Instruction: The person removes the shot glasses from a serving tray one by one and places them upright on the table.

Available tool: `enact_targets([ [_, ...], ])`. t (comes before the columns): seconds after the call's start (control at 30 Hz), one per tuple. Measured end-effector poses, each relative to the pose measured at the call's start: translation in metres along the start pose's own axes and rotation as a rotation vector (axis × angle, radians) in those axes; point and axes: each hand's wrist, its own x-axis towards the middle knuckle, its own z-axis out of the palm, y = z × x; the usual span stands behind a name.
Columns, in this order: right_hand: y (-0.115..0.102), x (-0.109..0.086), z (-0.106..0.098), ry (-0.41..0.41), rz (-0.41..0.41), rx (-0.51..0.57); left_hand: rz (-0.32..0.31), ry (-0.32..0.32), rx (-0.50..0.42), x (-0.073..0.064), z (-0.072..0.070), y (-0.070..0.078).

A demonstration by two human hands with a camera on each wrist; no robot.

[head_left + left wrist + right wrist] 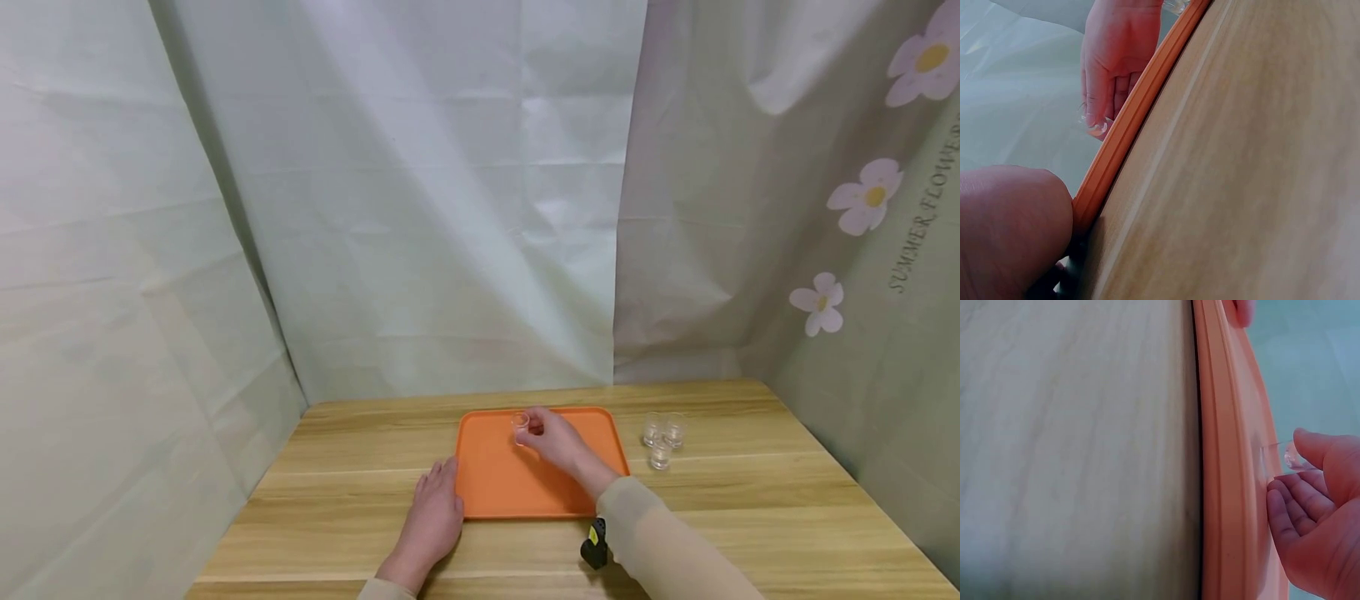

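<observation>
An orange tray [495,477] lies on the wooden table. My right hand [557,439] reaches over it from the right and pinches a small clear shot glass [520,426] between thumb and fingers. The glass is over the back part of the tray, its rim facing up. In the right wrist view, the thumb presses the side of the shot glass [1291,456] and the other fingers bend beneath it. At the tray's left edge, my left hand [435,514] rests with fingers extended, its thumb side against the rim.
Several more items stand around: three clear shot glasses [660,454] cluster on the table right of the tray. A black and yellow device [595,543] sits at the right wrist. Pale curtains [450,250] hang behind the table and along both sides.
</observation>
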Motion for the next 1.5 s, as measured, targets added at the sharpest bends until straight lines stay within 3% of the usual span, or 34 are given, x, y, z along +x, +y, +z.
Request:
enact_targets([
  [0.43,-0.002,-0.004,0.002,0.022,-0.004,-0.001,-0.020,-0.037,0.019,0.002,-0.004,0.004],
  [0.8,-0.001,-0.011,-0.003,0.036,-0.029,0.040,0.003,0.029,-0.027,0.000,0.005,-0.002],
  [1.03,-0.006,-0.021,-0.013,0.094,-0.065,0.024,-0.027,-0.035,-0.005,0.001,-0.003,0.001],
  [1.27,-0.010,-0.037,-0.029,0.117,-0.059,0.044,0.011,0.053,-0.038,0.003,0.019,-0.020],
  [1.37,-0.010,-0.042,-0.036,0.120,-0.067,0.072,0.019,0.051,-0.029,0.003,0.016,-0.017],
  [1.5,-0.008,-0.049,-0.045,0.111,-0.088,0.107,-0.009,0.003,-0.031,0.002,0.006,-0.007],
])
